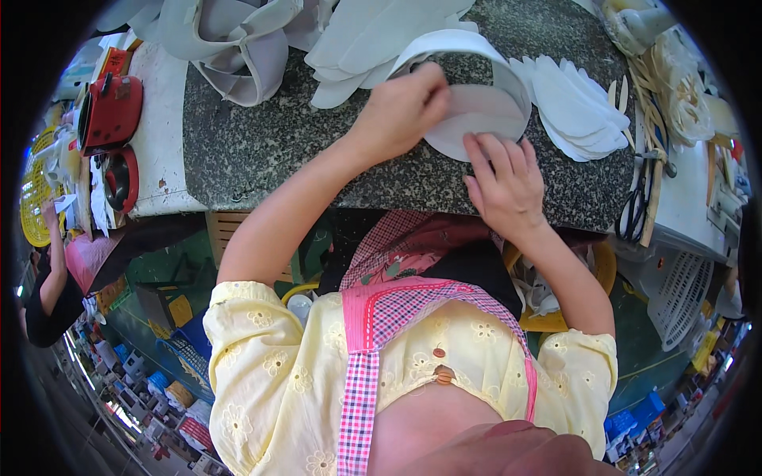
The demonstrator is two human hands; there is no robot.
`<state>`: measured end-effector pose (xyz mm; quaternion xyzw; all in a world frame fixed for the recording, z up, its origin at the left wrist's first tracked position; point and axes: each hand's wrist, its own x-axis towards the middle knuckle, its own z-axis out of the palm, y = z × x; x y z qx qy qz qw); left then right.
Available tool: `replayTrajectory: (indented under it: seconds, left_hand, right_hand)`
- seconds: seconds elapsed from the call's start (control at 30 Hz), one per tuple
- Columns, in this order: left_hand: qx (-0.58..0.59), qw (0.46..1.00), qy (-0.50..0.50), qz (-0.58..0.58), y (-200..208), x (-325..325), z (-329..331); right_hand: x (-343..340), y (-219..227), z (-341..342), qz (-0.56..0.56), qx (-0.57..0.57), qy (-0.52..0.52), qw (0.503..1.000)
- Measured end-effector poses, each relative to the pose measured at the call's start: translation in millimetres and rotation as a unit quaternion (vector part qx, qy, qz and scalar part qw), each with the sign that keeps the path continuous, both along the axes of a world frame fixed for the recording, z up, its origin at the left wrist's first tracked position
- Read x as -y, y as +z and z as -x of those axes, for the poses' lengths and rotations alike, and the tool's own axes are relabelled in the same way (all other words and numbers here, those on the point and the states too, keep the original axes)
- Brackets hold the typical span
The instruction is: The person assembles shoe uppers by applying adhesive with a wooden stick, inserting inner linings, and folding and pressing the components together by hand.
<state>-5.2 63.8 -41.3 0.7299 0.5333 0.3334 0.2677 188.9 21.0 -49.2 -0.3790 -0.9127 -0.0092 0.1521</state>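
Note:
A white piece [464,44], curved round into a loop with a rounded translucent flap inside it, stands on the speckled stone worktop [278,151]. My left hand [403,109] is closed at the left side of this loop, the fingers curled on its edge. With fingers extended and slightly apart, my right hand [508,181] rests its fingertips on the flap's near edge. Beyond my left hand lie overlapping white sole-shaped sheets [361,44]. To the right of the loop is a fanned stack of smaller white sole-shaped pieces [573,107].
Curved white pieces [246,55] are piled at the back left. A red box-like device [113,111] sits on the left table. Black-handled scissors [633,208] and wooden sticks are at the right edge. Another person's arm [54,266] shows far left. A yellow basket [599,274] is below the worktop.

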Motion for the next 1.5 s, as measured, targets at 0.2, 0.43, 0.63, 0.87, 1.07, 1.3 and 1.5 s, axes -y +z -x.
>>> replayTrajectory:
  seconds: [0.2,0.43,0.63,0.87,1.07,1.3,1.5]
  left_hand:
    - [0.121,0.989,0.000,0.083,-12,15,11]
    - [-0.032,0.983,-0.076,-0.166,-28,17,18]
    - [0.027,0.992,0.113,-0.053,-22,13,2]
    - [-0.049,0.988,0.051,-0.141,-33,17,9]
    - [-0.196,0.928,-0.123,-0.293,-30,31,12]
    - [-0.188,0.947,-0.153,-0.211,-28,39,19]
    - [-0.190,0.966,-0.145,-0.100,-18,48,24]
  right_hand:
    - [-2,-9,-3,0.024,-0.056,0.018,0.998]
    - [-6,-6,1,0.039,-0.047,0.039,0.997]
    - [-4,-8,5,0.006,-0.025,0.027,0.999]
    - [-8,-6,2,0.011,-0.039,0.044,0.998]
    - [-10,5,-16,0.101,-0.151,0.139,0.973]
    - [-52,19,-2,0.112,-0.018,0.166,0.980]
    - [-51,7,-19,0.084,0.001,0.183,0.979]
